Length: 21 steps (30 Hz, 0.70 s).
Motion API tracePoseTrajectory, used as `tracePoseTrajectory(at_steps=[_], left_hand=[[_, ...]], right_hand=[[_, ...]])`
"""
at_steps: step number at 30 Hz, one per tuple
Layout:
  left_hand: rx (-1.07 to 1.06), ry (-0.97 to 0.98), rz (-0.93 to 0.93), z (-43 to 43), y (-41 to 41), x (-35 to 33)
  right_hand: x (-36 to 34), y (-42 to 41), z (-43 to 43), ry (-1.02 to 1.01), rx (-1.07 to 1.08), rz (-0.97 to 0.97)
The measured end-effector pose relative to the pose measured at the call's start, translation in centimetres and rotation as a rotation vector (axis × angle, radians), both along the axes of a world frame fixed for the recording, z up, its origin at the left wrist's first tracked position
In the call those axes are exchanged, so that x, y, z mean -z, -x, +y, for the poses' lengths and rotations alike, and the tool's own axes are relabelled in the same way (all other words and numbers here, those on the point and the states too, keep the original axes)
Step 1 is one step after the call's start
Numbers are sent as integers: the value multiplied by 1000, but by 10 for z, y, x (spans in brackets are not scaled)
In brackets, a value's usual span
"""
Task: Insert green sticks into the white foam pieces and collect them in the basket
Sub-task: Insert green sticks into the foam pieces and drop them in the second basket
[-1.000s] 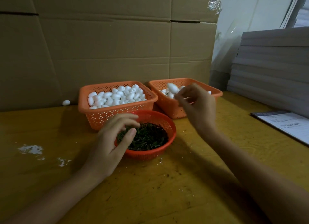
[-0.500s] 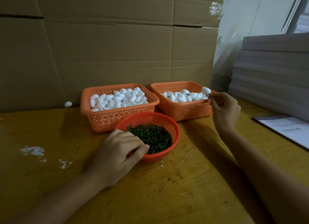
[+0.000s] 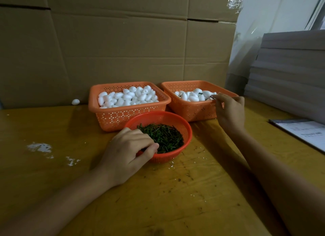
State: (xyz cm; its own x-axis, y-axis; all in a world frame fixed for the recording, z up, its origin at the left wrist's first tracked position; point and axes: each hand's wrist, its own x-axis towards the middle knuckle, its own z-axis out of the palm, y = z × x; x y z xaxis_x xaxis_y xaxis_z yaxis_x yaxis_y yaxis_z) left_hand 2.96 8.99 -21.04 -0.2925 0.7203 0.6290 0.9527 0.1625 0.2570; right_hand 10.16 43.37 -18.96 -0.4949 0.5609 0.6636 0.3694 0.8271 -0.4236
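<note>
Grip hidden: left hand (image 3: 126,153) curls into green sticks (image 3: 167,139).

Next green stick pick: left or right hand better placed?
Left. The left hand has its fingers down in the red bowl among the green sticks; the right hand is at the right basket rim, apart from the bowl.

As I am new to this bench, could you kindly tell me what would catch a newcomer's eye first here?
Two orange baskets of white foam pieces stand side by side before the cardboard wall. In front, a red bowl holds green sticks, where the left hand dips in; the right hand pinches a stick at the right basket.
</note>
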Motion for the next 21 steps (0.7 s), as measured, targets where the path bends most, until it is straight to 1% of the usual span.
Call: tracePoseTrajectory(at_steps=[2, 5, 6, 8, 10, 11, 12, 13, 14, 15, 16, 17, 18, 19, 21], left_hand=[[-6, 2, 7, 0, 0, 0], [-10, -10, -7, 1, 0, 0], [-9, -24, -20, 1, 0, 0], [-7, -50, -55, 0, 0, 1], [-7, -60, -83, 0, 0, 1], [-11, -60, -85, 0, 0, 1], [-16, -58, -81, 0, -1, 1], [-21, -56, -75, 0, 0, 1], [-27, -56, -69, 0, 0, 1], [-30, -57, -61, 0, 0, 1], [-28, -60, -50, 0, 0, 1], [-24, -63, -36, 1, 0, 1], [-22, -61, -25, 2, 1, 1], [-21, -57, -17, 2, 2, 1], [-23, -55, -15, 2, 3, 2]], right_hand=[[-1, 2, 2, -45, 40, -81], [-3, 4, -2, -39, 104, -157], [-5, 3, -6, -41, 115, -157], [-12, 1, -21, -109, 110, -120], [-23, -2, -43, -207, 22, -43], [-30, -3, -58, -238, -71, 8], [-35, -5, -75, -240, -196, 44], [-40, -6, -93, -208, -357, 36], [-42, -9, -112, -161, -535, -44], [-40, -11, -129, -120, -698, -198], [-36, -12, -143, -109, -803, -403], [-32, -14, -153, -131, -845, -594], [-29, -16, -157, -159, -846, -723], [-29, -18, -158, -167, -841, -783], [-33, -22, -158, -148, -844, -821]])
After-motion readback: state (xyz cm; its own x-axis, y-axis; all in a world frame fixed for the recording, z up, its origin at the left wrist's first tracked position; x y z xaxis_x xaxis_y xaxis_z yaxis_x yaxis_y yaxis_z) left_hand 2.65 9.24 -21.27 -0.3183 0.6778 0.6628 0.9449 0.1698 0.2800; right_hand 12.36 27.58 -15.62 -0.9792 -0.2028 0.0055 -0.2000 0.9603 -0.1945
